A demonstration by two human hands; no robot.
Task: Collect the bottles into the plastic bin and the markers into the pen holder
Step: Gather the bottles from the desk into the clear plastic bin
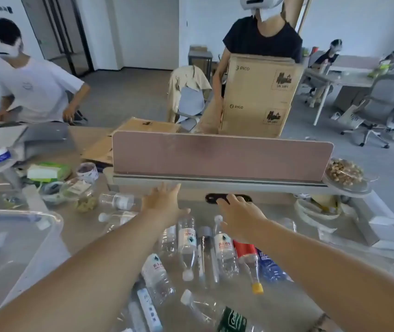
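Observation:
Several empty plastic bottles [187, 245] lie scattered on the desk in front of me, one with a red label and yellow cap [248, 262], one with a blue label [270, 267]. Two more clear bottles [119, 201] lie at the left near the divider. A clear plastic bin [20, 245] stands at the left. My left hand [164, 203] is stretched out over the desk, fingers spread, holding nothing. My right hand [239, 216] reaches forward above the bottles, palm down, fingers loosely curled and empty. I cannot make out markers or a pen holder with certainty.
A pink desk divider [220, 156] runs across behind the bottles. Jars, a tissue pack [47, 172] and tape clutter the left. A bowl of nuts [344, 174] sits at the right. A person carries stacked cardboard boxes [258, 97] beyond the divider; another stands at left.

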